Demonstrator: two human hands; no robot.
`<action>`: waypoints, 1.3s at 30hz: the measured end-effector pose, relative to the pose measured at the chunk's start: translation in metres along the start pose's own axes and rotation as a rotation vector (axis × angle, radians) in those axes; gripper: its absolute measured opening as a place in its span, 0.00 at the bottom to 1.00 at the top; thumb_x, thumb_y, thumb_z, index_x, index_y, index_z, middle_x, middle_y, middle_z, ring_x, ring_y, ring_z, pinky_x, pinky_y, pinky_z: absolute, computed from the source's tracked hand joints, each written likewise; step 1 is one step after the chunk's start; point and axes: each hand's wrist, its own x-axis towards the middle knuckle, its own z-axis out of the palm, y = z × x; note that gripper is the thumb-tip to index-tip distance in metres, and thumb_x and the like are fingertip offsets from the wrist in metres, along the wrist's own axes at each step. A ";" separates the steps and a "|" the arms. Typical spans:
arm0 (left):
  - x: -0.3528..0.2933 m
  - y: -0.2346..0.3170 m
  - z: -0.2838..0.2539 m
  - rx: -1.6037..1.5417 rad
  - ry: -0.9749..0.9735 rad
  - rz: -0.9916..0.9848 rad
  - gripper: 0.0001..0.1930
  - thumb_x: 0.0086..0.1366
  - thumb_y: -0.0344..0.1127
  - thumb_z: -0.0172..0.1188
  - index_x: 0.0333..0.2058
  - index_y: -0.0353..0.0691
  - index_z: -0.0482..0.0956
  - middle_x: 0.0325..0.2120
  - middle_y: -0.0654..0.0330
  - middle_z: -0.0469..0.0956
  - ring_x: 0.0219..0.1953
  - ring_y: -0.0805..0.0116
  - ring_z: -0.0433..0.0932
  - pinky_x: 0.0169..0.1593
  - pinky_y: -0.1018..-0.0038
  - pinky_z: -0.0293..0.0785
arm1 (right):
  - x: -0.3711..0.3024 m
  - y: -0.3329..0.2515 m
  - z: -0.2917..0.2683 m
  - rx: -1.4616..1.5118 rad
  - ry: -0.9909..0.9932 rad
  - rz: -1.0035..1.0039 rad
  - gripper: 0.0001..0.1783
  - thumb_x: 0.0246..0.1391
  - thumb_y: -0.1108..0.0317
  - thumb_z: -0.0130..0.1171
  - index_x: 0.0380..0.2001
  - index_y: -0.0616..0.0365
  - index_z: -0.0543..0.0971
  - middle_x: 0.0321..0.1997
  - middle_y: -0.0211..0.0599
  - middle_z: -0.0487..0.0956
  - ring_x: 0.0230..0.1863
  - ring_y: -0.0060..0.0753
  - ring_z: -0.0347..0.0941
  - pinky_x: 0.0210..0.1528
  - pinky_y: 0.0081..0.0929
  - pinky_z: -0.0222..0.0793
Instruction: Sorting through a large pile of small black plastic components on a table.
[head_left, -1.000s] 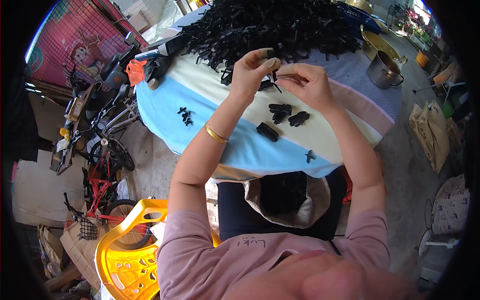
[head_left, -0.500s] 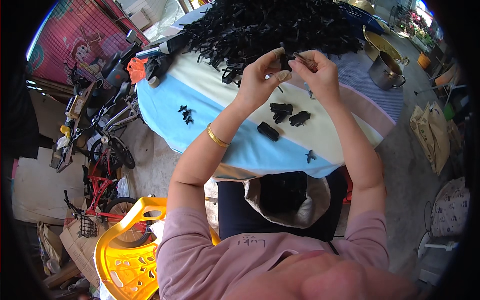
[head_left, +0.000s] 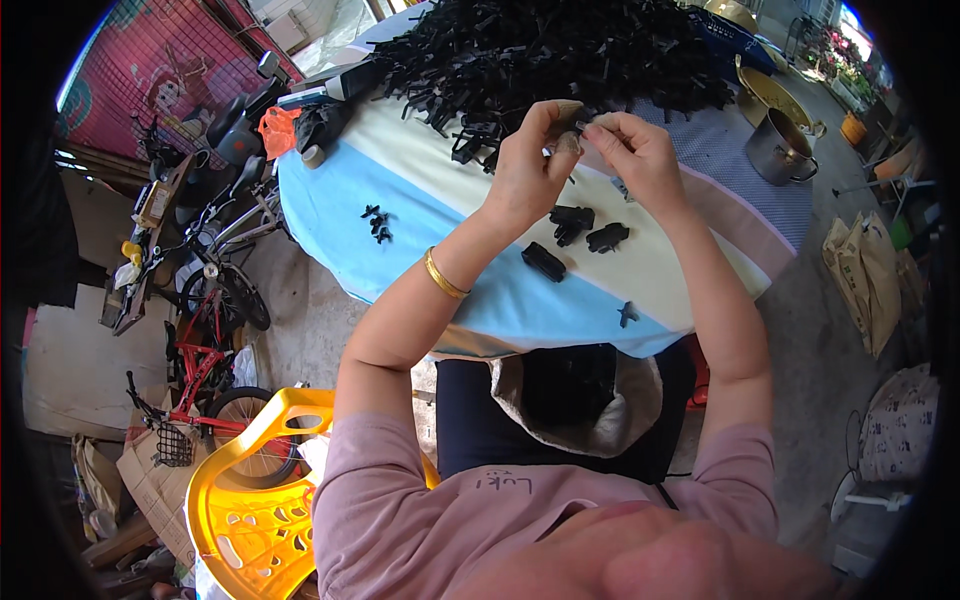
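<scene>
My left hand [head_left: 525, 172] and my right hand [head_left: 648, 168] meet over the far part of the cloth-covered table. Both are closed in a pinch at a small black plastic piece [head_left: 581, 123], mostly hidden by the fingertips. Beige coverings wrap some left fingertips. Just beyond rises a big heap of black plastic pieces [head_left: 550, 55]. Nearer me lie larger black blocks: one long block [head_left: 543, 262], a clump [head_left: 571, 224] and another block [head_left: 608, 237]. A tiny black piece [head_left: 627, 314] rests near the front edge, and several more small pieces [head_left: 377, 223] sit at the left.
On my lap is an open pale cloth bag [head_left: 640, 405] with black contents. A metal pot [head_left: 778, 150] and a brass-coloured basin [head_left: 745, 80] stand at the table's right. An orange plastic bag [head_left: 279, 132] lies far left. A yellow chair [head_left: 215, 490] and a red bicycle [head_left: 200, 375] are at left.
My hands have come closer together at the fingertips, and the right fingers have closed in on the small piece. The whole view has shifted slightly; the blocks on the cloth look unmoved.
</scene>
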 end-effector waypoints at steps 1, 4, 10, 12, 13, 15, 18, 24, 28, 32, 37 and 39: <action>0.000 0.000 0.000 -0.035 0.001 0.001 0.14 0.57 0.23 0.50 0.44 0.32 0.66 0.34 0.53 0.75 0.33 0.70 0.77 0.38 0.78 0.73 | 0.000 -0.002 0.000 0.001 -0.002 -0.001 0.09 0.52 0.66 0.55 0.27 0.61 0.77 0.16 0.22 0.70 0.19 0.10 0.60 0.20 0.12 0.55; 0.001 0.001 0.000 -0.115 0.001 -0.024 0.15 0.57 0.23 0.52 0.44 0.32 0.67 0.34 0.55 0.76 0.33 0.72 0.77 0.39 0.77 0.72 | 0.000 -0.005 -0.003 0.038 -0.024 0.057 0.08 0.52 0.67 0.56 0.27 0.62 0.78 0.16 0.22 0.71 0.19 0.11 0.61 0.20 0.12 0.55; 0.002 -0.002 -0.002 -0.148 0.001 -0.100 0.14 0.56 0.22 0.54 0.43 0.32 0.70 0.33 0.60 0.75 0.35 0.76 0.75 0.41 0.80 0.71 | 0.000 -0.003 -0.004 -0.009 -0.046 0.046 0.08 0.51 0.67 0.57 0.26 0.61 0.79 0.15 0.23 0.70 0.18 0.12 0.61 0.20 0.13 0.55; 0.001 0.000 -0.002 -0.153 0.055 -0.109 0.12 0.54 0.22 0.57 0.39 0.32 0.73 0.31 0.60 0.77 0.34 0.76 0.76 0.39 0.79 0.71 | -0.002 -0.010 -0.001 -0.019 -0.023 0.081 0.09 0.50 0.66 0.57 0.26 0.61 0.79 0.14 0.24 0.70 0.18 0.12 0.61 0.19 0.13 0.55; 0.001 0.002 -0.003 -0.115 0.072 -0.071 0.11 0.53 0.21 0.57 0.37 0.32 0.74 0.29 0.60 0.78 0.33 0.76 0.75 0.39 0.79 0.71 | -0.002 -0.010 -0.002 -0.018 -0.022 0.082 0.09 0.50 0.66 0.57 0.26 0.61 0.79 0.14 0.24 0.70 0.18 0.12 0.61 0.19 0.13 0.55; 0.000 0.008 -0.003 -0.075 0.088 -0.035 0.10 0.53 0.21 0.57 0.36 0.32 0.75 0.28 0.61 0.78 0.33 0.76 0.75 0.38 0.79 0.71 | -0.002 -0.011 -0.002 0.048 -0.065 0.202 0.09 0.50 0.66 0.57 0.25 0.61 0.79 0.14 0.23 0.70 0.17 0.11 0.61 0.19 0.13 0.54; 0.000 0.011 -0.002 0.046 0.144 0.053 0.08 0.52 0.20 0.57 0.33 0.32 0.76 0.27 0.61 0.78 0.30 0.77 0.74 0.38 0.79 0.71 | -0.002 -0.008 -0.001 0.153 -0.086 0.287 0.10 0.51 0.65 0.57 0.25 0.62 0.79 0.15 0.23 0.70 0.17 0.11 0.61 0.19 0.12 0.53; 0.012 0.009 -0.005 -0.430 0.023 -0.119 0.16 0.62 0.24 0.47 0.48 0.33 0.60 0.37 0.52 0.72 0.40 0.66 0.75 0.40 0.77 0.73 | 0.004 0.005 0.001 0.019 -0.016 -0.027 0.08 0.52 0.68 0.55 0.32 0.64 0.76 0.23 0.24 0.75 0.22 0.11 0.65 0.23 0.10 0.59; 0.019 -0.003 -0.024 -0.855 -0.042 -0.474 0.14 0.63 0.26 0.40 0.48 0.33 0.61 0.42 0.48 0.71 0.44 0.58 0.74 0.48 0.68 0.74 | 0.004 0.008 0.001 0.017 0.003 -0.173 0.08 0.50 0.72 0.57 0.33 0.63 0.75 0.27 0.26 0.77 0.26 0.12 0.69 0.28 0.10 0.64; 0.020 -0.005 -0.030 -1.006 -0.068 -0.591 0.14 0.63 0.25 0.39 0.48 0.31 0.63 0.40 0.49 0.71 0.43 0.57 0.74 0.49 0.66 0.74 | 0.003 0.000 -0.009 -0.089 0.026 -0.146 0.07 0.47 0.72 0.60 0.31 0.61 0.77 0.26 0.26 0.78 0.28 0.12 0.70 0.32 0.10 0.66; 0.016 0.003 -0.023 -0.944 -0.139 -0.574 0.15 0.64 0.26 0.40 0.50 0.31 0.63 0.40 0.51 0.71 0.43 0.59 0.74 0.49 0.68 0.74 | 0.002 0.003 -0.011 -0.071 0.003 -0.143 0.06 0.46 0.72 0.62 0.28 0.61 0.78 0.24 0.24 0.76 0.26 0.10 0.68 0.29 0.09 0.64; 0.013 0.004 -0.022 -0.779 -0.231 -0.475 0.18 0.63 0.24 0.40 0.53 0.33 0.59 0.38 0.51 0.71 0.41 0.60 0.75 0.46 0.68 0.76 | 0.001 -0.002 -0.009 0.035 0.010 0.005 0.06 0.45 0.71 0.62 0.29 0.60 0.78 0.24 0.22 0.75 0.25 0.09 0.67 0.28 0.08 0.62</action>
